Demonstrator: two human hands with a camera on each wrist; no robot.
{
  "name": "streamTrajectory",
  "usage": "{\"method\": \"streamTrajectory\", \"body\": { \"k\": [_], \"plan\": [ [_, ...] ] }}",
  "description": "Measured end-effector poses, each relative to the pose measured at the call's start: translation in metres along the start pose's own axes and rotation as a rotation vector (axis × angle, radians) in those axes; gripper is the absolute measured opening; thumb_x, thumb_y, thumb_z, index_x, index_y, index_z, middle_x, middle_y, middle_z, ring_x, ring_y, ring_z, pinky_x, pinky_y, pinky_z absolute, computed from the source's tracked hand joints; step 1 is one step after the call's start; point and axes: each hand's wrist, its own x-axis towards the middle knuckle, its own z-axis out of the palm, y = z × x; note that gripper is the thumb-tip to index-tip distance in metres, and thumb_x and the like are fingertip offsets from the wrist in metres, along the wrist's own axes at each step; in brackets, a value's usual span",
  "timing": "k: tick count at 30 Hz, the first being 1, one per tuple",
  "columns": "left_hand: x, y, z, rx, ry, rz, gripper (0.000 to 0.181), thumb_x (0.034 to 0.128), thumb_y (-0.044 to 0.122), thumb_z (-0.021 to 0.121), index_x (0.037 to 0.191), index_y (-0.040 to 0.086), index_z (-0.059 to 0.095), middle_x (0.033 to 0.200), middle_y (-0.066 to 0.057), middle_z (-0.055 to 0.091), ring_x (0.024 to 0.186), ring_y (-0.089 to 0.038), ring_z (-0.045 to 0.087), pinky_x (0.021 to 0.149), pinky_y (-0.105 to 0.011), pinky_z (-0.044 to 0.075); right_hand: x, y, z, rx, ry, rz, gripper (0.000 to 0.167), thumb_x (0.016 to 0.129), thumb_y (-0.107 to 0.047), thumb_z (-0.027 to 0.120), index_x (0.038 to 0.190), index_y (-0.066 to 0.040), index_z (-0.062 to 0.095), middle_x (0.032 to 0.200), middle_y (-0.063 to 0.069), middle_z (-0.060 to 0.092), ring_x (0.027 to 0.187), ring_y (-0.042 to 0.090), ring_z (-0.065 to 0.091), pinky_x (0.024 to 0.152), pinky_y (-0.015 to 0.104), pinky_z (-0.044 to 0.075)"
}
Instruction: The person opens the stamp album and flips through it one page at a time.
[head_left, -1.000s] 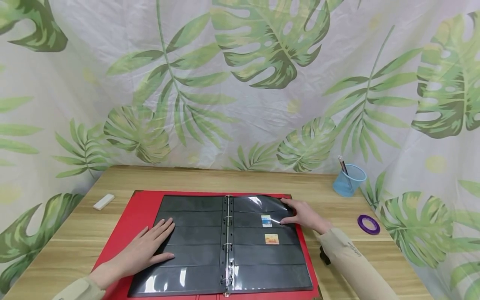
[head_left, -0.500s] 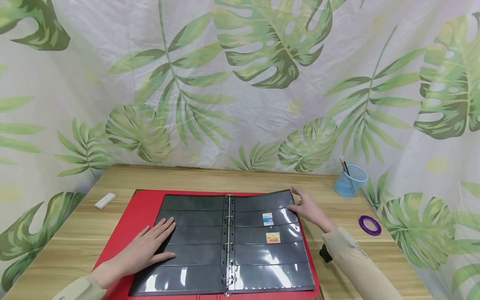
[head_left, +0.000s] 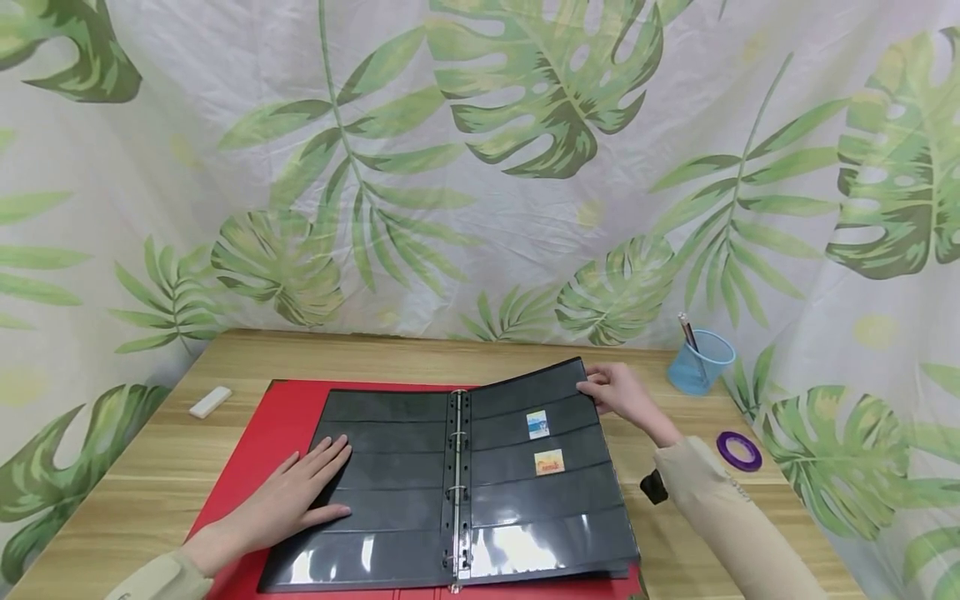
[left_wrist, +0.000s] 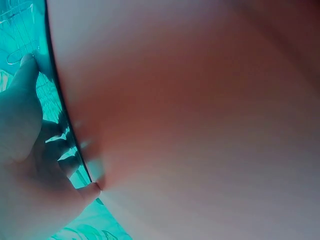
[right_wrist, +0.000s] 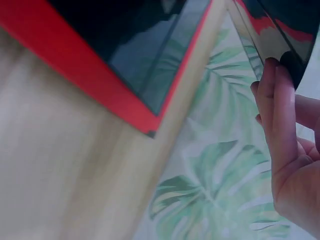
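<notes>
A red ring binder [head_left: 281,408] lies spread on the table with black pocket pages on its metal rings [head_left: 457,467]. My right hand [head_left: 622,396] pinches the far outer corner of the right page [head_left: 525,500], which is tilted up off the sheet beneath it. In the right wrist view, the fingers [right_wrist: 282,117] hold that page's dark edge [right_wrist: 297,30]. Two small stamps sit in the page: a blue-and-white one [head_left: 537,424] and an orange-yellow one [head_left: 549,462]. My left hand [head_left: 288,492] rests flat on the left page [head_left: 397,475], fingers spread. The left wrist view is mostly blurred.
A white block like an eraser [head_left: 210,402] lies at the table's left. On the right stand a blue mesh pen cup [head_left: 701,364] with pens and a purple ring-shaped roll [head_left: 738,451]. A small black object [head_left: 654,487] shows beside the right sleeve. A leaf-print cloth [head_left: 510,250] hangs behind.
The right hand has taken the right page's far corner and raised it, moving up and slightly rightward. The stamps have risen with the page. The left hand has stayed in place.
</notes>
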Motion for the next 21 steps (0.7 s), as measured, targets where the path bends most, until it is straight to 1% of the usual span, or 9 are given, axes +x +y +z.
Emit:
{"method": "streamTrajectory", "body": {
  "k": [4, 9, 13, 16, 21],
  "plan": [
    [-0.001, 0.000, 0.000, -0.007, 0.005, 0.002, 0.085, 0.0848, 0.064, 0.064, 0.146, 0.007, 0.049, 0.154, -0.015, 0.045, 0.140, -0.041, 0.044, 0.106, -0.065, 0.039, 0.000, -0.019, -0.007, -0.045, 0.001, -0.027, 0.047, 0.098, -0.016, 0.060, 0.136, 0.011, 0.052, 0.119, 0.028, 0.069, 0.077, 0.020, 0.074, 0.068, 0.035, 0.062],
    [-0.002, 0.000, 0.000, -0.004, 0.011, 0.006, 0.085, 0.0848, 0.064, 0.064, 0.146, 0.007, 0.049, 0.154, -0.015, 0.045, 0.140, -0.041, 0.044, 0.106, -0.065, 0.039, 0.003, -0.044, -0.015, -0.104, 0.007, -0.049, 0.046, 0.098, -0.016, 0.060, 0.136, 0.010, 0.053, 0.119, 0.027, 0.069, 0.075, 0.017, 0.073, 0.064, 0.029, 0.062],
    [-0.002, 0.000, 0.000, -0.007, 0.009, 0.004, 0.085, 0.0851, 0.064, 0.064, 0.146, 0.007, 0.049, 0.154, -0.015, 0.045, 0.140, -0.041, 0.044, 0.106, -0.065, 0.039, 0.007, -0.065, -0.022, -0.124, -0.010, -0.044, 0.046, 0.099, -0.017, 0.059, 0.137, 0.008, 0.053, 0.124, 0.027, 0.066, 0.076, 0.016, 0.073, 0.065, 0.028, 0.061],
    [-0.001, 0.001, -0.001, -0.017, 0.004, 0.000, 0.085, 0.0849, 0.064, 0.064, 0.146, 0.007, 0.048, 0.154, -0.015, 0.044, 0.141, -0.041, 0.043, 0.106, -0.066, 0.038, 0.012, -0.080, -0.025, -0.142, -0.027, -0.043, 0.046, 0.100, -0.018, 0.059, 0.138, 0.007, 0.053, 0.125, 0.026, 0.066, 0.073, 0.012, 0.072, 0.066, 0.029, 0.062],
    [-0.001, 0.001, -0.002, -0.024, -0.001, 0.001, 0.085, 0.0852, 0.063, 0.064, 0.146, 0.006, 0.048, 0.155, -0.016, 0.044, 0.141, -0.042, 0.043, 0.107, -0.067, 0.038, 0.019, -0.105, -0.023, -0.119, -0.058, -0.046, 0.047, 0.099, -0.020, 0.058, 0.139, 0.005, 0.052, 0.127, 0.025, 0.066, 0.070, 0.007, 0.068, 0.069, 0.031, 0.062]
  ]
}}
